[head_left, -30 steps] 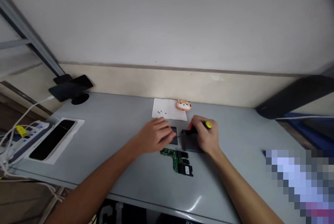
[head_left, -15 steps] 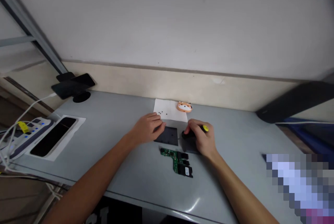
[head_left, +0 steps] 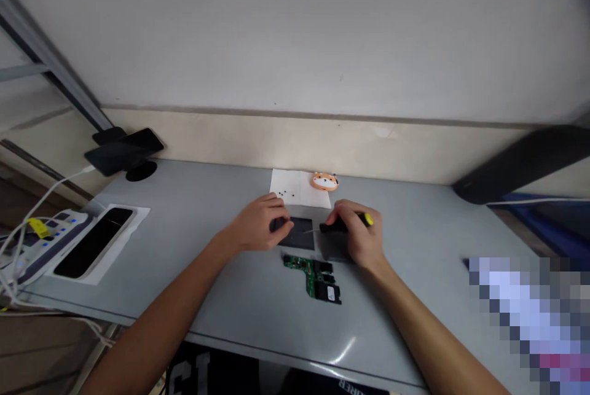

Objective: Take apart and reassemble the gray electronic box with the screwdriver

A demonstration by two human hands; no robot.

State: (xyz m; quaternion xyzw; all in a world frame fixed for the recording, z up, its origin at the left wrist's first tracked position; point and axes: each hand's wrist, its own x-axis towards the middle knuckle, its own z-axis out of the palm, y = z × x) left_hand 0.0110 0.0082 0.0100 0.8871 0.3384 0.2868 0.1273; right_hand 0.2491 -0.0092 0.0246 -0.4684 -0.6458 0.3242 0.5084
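My left hand (head_left: 258, 226) rests with curled fingers on the left edge of a dark square plate (head_left: 298, 234) lying on the grey table (head_left: 193, 260). My right hand (head_left: 357, 232) is closed round a small screwdriver (head_left: 343, 225) with a black handle and yellow cap; its thin tip points left over the plate. A second dark plate (head_left: 334, 250) lies under my right hand. A green circuit board (head_left: 313, 275) lies just in front of both plates.
White paper (head_left: 299, 195) with several tiny black screws and an orange animal-shaped item (head_left: 324, 181) sit by the wall. At left are a phone on a stand (head_left: 124, 150), another phone on paper (head_left: 92, 242) and a power strip (head_left: 37, 238). A long black object (head_left: 520, 164) lies right.
My left hand shifted from the paper with screws back onto the plate's left edge. My right hand raised the screwdriver so its tip now reaches over the plate.
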